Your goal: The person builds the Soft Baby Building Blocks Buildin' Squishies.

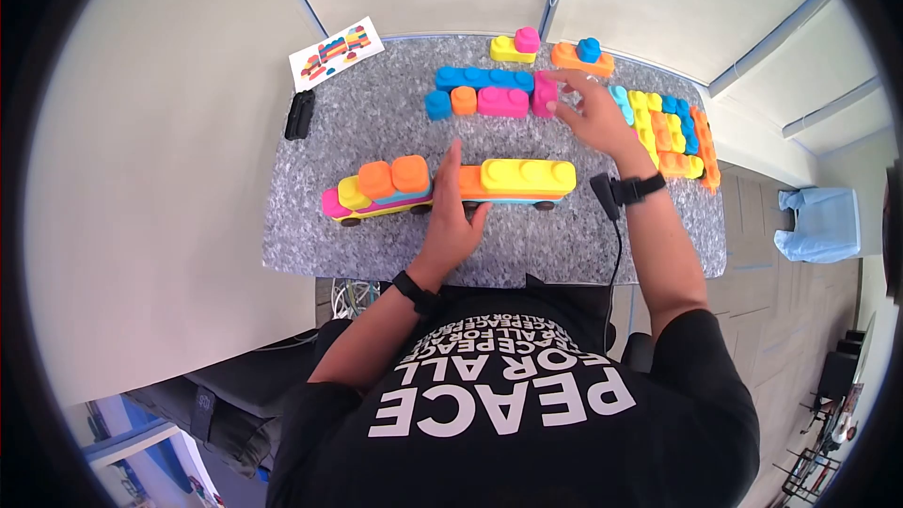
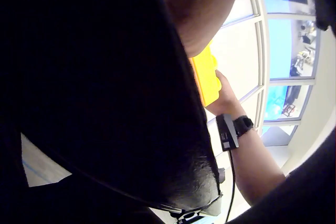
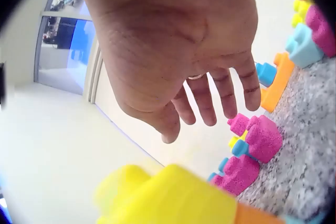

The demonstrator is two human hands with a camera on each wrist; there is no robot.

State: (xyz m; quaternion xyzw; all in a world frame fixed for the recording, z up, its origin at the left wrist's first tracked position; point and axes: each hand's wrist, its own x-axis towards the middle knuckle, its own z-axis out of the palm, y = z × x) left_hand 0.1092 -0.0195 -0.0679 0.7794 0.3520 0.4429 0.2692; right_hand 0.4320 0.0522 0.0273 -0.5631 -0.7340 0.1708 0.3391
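Right hand (image 1: 602, 118), fingers apart, hovering by pink block (image 1: 545, 95); straight-fingered left hand (image 1: 453, 224) screening block truck's (image 1: 527, 181) middle.
Picture card (image 1: 336, 53): lying at tabletop's (image 1: 517, 254) far-left corner, showing in head view only.

Through the head camera we looked forward and down, from above, with the tabletop (image 1: 527, 249) mid-frame. From the left wrist we peered past a dark shape (image 2: 105, 92) — very near, crowding the left — towards the right arm (image 2: 254, 155) at lower right. From the right wrist we faced the right hand (image 3: 178, 50) closely, up top. All three shared the yellow block (image 1: 529, 176).
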